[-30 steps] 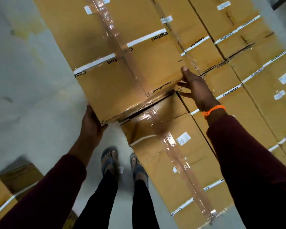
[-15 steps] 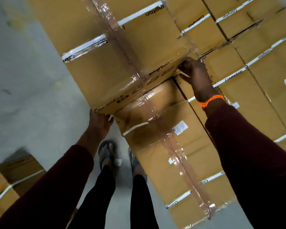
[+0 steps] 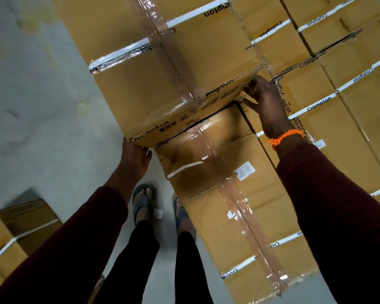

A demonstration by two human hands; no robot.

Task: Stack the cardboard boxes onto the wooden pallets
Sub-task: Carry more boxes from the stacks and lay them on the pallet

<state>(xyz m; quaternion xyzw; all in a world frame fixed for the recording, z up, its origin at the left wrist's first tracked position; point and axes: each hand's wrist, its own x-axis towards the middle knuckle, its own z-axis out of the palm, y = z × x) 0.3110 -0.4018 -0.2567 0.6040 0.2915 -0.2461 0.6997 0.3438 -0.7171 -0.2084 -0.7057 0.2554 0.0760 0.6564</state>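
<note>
Holding the taped cardboard box tilted over the front edge of the stacked boxes. Gripping its near left corner from below with the left hand, pinching its near right corner with curled fingers of the right hand. Standing on the grey floor near a lone box.

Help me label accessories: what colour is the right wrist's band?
The wrist band is orange, clearest in the head view.

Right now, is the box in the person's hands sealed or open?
Sealed: clear tape runs along the top seam of the held box, and a white strap crosses it.
</note>
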